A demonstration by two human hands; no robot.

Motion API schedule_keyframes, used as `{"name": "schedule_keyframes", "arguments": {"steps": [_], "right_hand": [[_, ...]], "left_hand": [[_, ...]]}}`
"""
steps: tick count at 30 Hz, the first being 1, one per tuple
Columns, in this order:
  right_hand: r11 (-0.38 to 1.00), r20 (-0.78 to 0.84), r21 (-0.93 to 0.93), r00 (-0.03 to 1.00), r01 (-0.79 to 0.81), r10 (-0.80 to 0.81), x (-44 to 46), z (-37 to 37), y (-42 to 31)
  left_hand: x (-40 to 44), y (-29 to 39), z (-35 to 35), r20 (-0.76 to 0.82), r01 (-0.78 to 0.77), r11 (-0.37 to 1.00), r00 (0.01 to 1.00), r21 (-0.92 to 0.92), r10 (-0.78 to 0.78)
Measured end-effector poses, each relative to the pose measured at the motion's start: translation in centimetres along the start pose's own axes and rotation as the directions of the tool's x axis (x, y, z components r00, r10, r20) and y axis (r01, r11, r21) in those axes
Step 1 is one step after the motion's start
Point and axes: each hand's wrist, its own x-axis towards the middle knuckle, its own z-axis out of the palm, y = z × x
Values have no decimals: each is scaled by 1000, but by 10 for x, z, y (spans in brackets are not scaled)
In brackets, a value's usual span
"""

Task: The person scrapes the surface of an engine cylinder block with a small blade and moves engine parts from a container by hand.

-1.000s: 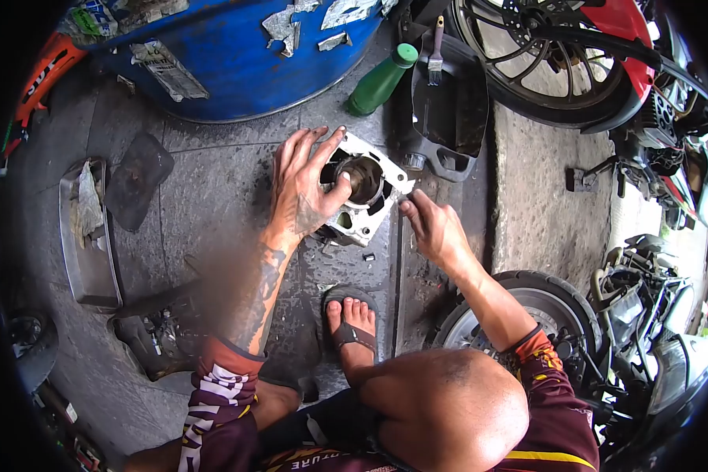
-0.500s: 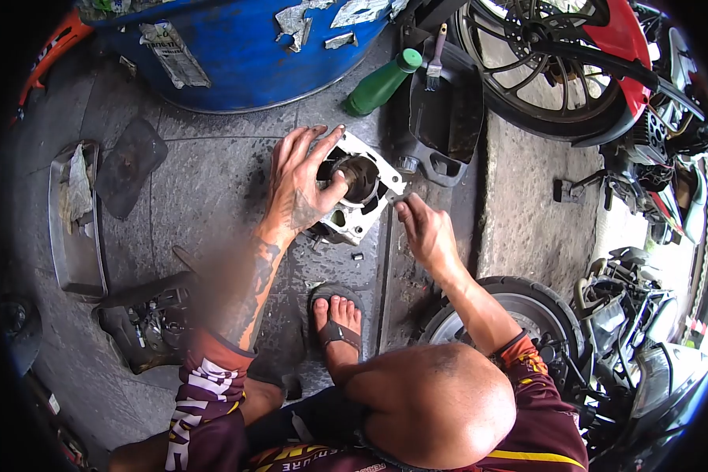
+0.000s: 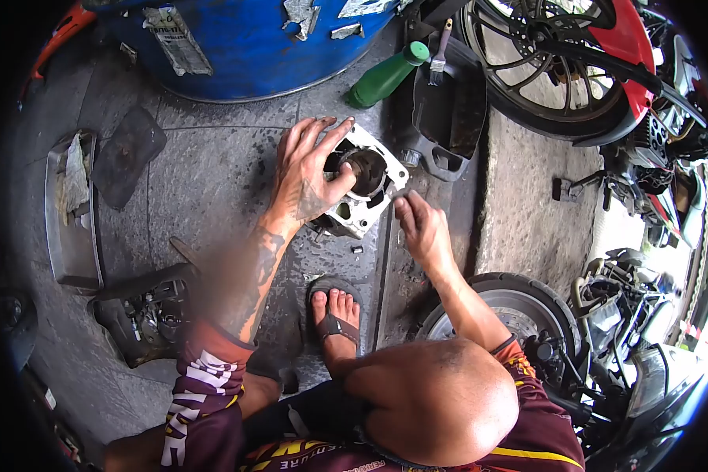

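Shifted right hand (image 3: pixel 430 234) slightly toward 9 o'clock, pinching a thin flat piece (image 3: pixel 396 191) narrowly at about 4 o'clock on the metal block (image 3: pixel 359 215). Holding left hand (image 3: pixel 300 175) wide across its 9 o'clock side. Noted block on floor (image 3: pixel 212 169), green bottle (image 3: pixel 379 81) beyond at 12 o'clock.

Metal cylinder block (image 3: pixel 360 215), bore (image 3: pixel 368 173) up, on floor (image 3: pixel 212 173).

Left hand (image 3: pixel 303 177) grips metal block (image 3: pixel 359 215); right hand (image 3: pixel 426 234) beside.
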Motion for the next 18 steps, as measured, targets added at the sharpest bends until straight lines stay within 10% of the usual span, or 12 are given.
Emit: {"name": "schedule_keyframes", "arguments": {"steps": [18], "right_hand": [[993, 44, -120, 999, -10, 15, -18, 1, 3]], "left_hand": [[2, 0, -2, 74, -16, 999, 997, 28, 13]]}}
